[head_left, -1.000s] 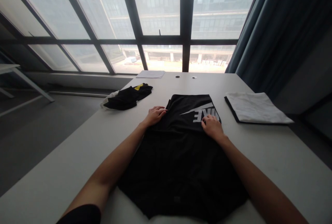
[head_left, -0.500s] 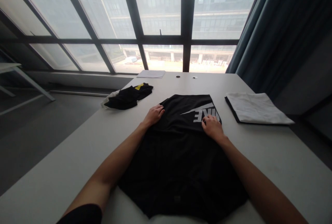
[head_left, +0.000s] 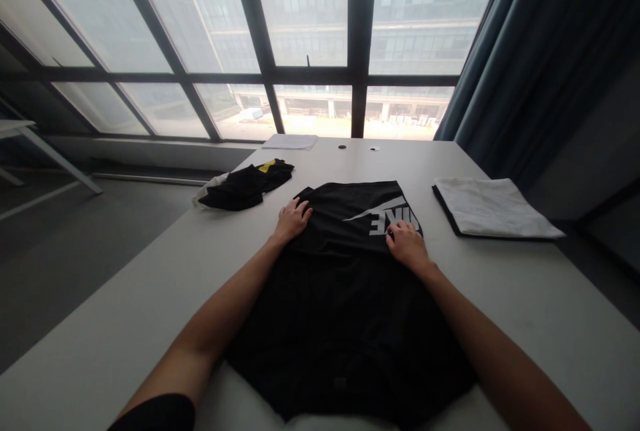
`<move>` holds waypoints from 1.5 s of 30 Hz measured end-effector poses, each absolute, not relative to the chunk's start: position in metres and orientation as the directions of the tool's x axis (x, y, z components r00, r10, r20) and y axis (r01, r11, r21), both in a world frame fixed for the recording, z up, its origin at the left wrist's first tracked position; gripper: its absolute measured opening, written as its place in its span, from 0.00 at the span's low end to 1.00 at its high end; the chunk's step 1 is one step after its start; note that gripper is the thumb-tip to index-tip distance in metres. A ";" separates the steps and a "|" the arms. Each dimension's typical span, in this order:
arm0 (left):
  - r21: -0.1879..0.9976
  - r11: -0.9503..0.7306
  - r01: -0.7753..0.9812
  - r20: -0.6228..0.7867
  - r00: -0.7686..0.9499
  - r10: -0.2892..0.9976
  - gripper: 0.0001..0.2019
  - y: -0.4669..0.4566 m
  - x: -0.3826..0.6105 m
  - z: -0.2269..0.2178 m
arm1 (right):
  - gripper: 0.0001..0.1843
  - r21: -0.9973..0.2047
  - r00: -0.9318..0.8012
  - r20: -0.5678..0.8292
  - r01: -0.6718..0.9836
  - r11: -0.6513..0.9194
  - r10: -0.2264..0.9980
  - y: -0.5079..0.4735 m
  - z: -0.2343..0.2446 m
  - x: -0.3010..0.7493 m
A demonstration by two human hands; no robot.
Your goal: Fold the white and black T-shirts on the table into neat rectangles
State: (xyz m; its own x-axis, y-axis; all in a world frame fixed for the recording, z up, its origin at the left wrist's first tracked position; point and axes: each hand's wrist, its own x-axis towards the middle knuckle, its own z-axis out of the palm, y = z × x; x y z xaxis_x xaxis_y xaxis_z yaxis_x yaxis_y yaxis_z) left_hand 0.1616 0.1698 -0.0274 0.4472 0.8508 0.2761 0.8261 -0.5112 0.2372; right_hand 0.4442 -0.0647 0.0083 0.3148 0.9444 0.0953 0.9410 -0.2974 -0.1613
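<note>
A black T-shirt (head_left: pixel 345 311) lies spread on the white table, its neckline toward me and its far part folded over, with a white swoosh and upside-down lettering on that part. My left hand (head_left: pixel 293 220) rests on the shirt's far left edge, its fingers a little apart. On the right edge, over the last letters of the print, lies my right hand (head_left: pixel 407 244), open with slightly bent fingers. Both palms face down, and their undersides are hidden. Small wrinkles run across the cloth between the hands.
The white table (head_left: pixel 150 311) reaches toward large windows. Left of the shirt lies a crumpled black, white and yellow garment (head_left: pixel 245 186). Folded white and black cloth (head_left: pixel 495 208) sits at right. Papers (head_left: pixel 290 142) lie at the far edge. A blue curtain (head_left: pixel 525 71) hangs at right.
My left hand has shifted slightly left, and the shirt's far left corner has spread out that way. The print has moved a little left too. My right hand has barely moved.
</note>
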 end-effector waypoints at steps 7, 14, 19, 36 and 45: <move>0.227 -0.607 0.761 0.171 0.583 0.794 0.22 0.170 0.160 -0.026 | 0.19 -0.162 0.318 0.064 0.939 -0.305 0.946 -0.064 0.009 0.444; 0.258 -0.517 0.816 0.210 0.474 0.855 0.27 0.167 0.160 -0.024 | 0.18 -0.088 0.267 0.005 0.960 -0.266 0.964 -0.068 0.017 0.442; 0.245 -0.339 0.908 0.146 0.311 0.939 0.31 0.177 0.154 -0.032 | 0.18 -0.053 0.236 -0.008 0.970 -0.236 0.972 -0.071 0.020 0.438; 0.230 -0.623 0.748 0.119 0.614 0.781 0.26 0.177 0.161 -0.023 | 0.19 -0.011 0.196 -0.164 0.980 -0.200 0.967 -0.079 0.036 0.433; 0.242 -0.565 0.789 0.137 0.549 0.825 0.22 0.186 0.188 -0.014 | 0.20 -0.049 0.213 -0.379 0.967 -0.249 0.901 -0.088 0.062 0.443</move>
State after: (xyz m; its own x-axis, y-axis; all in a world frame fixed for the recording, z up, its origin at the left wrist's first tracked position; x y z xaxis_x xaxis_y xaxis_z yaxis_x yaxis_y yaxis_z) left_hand 0.1883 0.1855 -0.0144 0.5489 0.8246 0.1367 0.7886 -0.5651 0.2425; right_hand 0.4432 -0.0883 0.0616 0.2127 0.9006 -0.3791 0.9672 -0.2492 -0.0494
